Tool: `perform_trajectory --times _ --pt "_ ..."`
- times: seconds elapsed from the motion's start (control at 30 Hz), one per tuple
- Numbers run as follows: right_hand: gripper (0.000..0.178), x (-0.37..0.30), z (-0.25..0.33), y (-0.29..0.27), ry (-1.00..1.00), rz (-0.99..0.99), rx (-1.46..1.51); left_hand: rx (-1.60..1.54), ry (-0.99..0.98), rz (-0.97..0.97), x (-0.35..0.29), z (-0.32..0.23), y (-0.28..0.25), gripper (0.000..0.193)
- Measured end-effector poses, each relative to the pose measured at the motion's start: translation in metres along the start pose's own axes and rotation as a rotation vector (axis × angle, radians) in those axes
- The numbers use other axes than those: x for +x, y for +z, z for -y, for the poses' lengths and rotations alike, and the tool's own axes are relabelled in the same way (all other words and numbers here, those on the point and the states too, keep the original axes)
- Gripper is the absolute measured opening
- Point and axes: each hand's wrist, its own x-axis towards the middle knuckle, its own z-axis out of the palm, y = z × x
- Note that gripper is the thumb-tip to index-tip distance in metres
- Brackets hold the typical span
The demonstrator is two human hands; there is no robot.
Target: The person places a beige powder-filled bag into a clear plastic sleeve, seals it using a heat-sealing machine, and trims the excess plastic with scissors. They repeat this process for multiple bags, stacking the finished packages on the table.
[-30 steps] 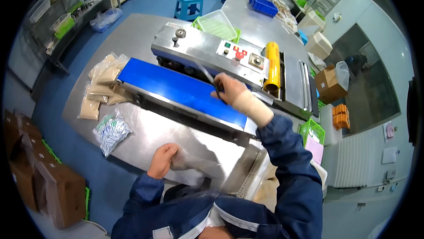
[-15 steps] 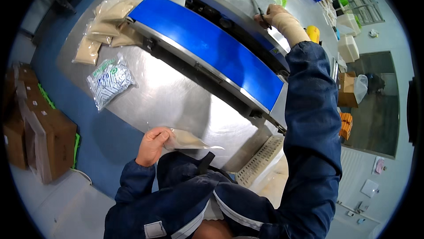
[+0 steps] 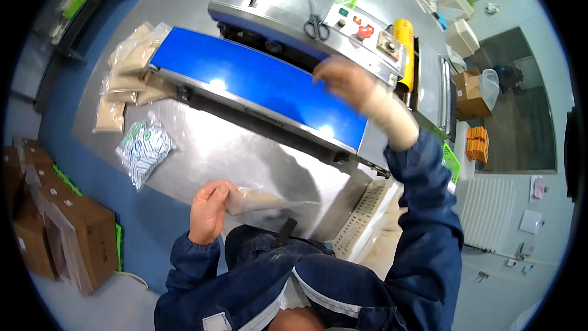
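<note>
My left hand (image 3: 209, 208) pinches one end of a clear plastic bag (image 3: 257, 201) with some pale tan contents, above the table's near edge. Over the right part of the blue conveyor belt (image 3: 245, 80) is my right hand (image 3: 348, 86); motion smears its fingers, and I cannot make out anything in them. Black scissors (image 3: 315, 25) rest on top of the metal sealing machine (image 3: 285, 9), behind the belt and apart from my right hand. Left of my left hand lies a clear bag of small blue-and-white packets (image 3: 146, 150).
Several filled tan bags (image 3: 131, 74) are piled at the belt's left end. A perforated white crate (image 3: 361, 218) stands below the table's right edge. A yellow cylinder (image 3: 403, 49) lies beside the machine's control panel. Brown cartons (image 3: 86, 233) stand on the floor at left.
My right hand has let go of the scissors, leaving them on the machine, and moved back toward me over the belt. My left hand still holds the bag. The view has shifted.
</note>
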Motion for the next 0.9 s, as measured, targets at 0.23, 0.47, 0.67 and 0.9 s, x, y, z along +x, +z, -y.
perform_trajectory --times 0.23,0.47,0.67,0.9 --pt "0.042 -0.134 0.078 0.046 0.591 0.038 0.750 -0.065 0.045 0.207 0.087 -0.019 0.090 0.017" --pt "0.022 -0.176 0.068 0.025 0.742 -0.465 0.581 0.092 0.198 0.359 0.141 -0.004 0.164 0.016" --pt "0.023 -0.189 0.046 0.020 0.816 -0.670 0.601 0.255 0.272 0.373 0.173 0.031 0.183 0.017" --pt "0.021 -0.219 0.023 0.019 0.900 -0.782 0.637 0.175 0.060 0.356 0.193 0.073 0.188 0.017"
